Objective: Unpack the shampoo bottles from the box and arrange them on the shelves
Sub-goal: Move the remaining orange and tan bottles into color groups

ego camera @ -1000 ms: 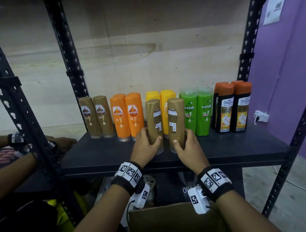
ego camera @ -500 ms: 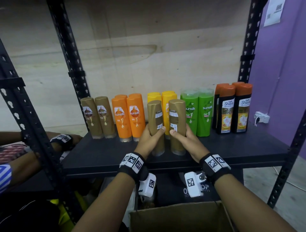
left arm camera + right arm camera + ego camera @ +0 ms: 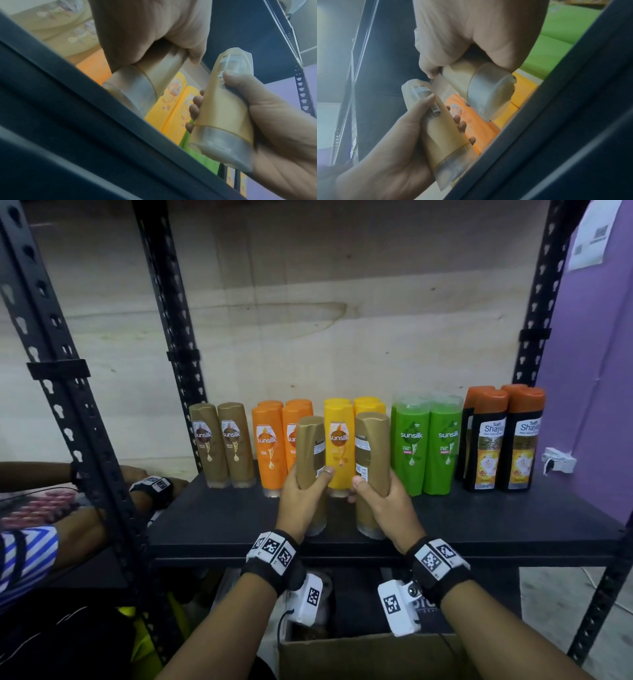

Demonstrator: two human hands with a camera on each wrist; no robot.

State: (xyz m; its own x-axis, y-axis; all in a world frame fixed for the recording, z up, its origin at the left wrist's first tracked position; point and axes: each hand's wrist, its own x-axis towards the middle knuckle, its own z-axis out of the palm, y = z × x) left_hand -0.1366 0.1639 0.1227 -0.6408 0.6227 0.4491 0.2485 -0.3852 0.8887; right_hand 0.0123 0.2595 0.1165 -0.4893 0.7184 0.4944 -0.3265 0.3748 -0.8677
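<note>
Head view gives me the black shelf (image 3: 479, 525), with the cardboard box (image 3: 359, 655) below its front edge. Along the shelf's back stand brown, orange, yellow, green and dark bottles. Over the shelf's front, my left hand (image 3: 301, 501) wraps one brown shampoo bottle (image 3: 310, 446), and my right hand (image 3: 387, 505) wraps another brown bottle (image 3: 371, 446), both upright, barcode labels toward me.
</note>
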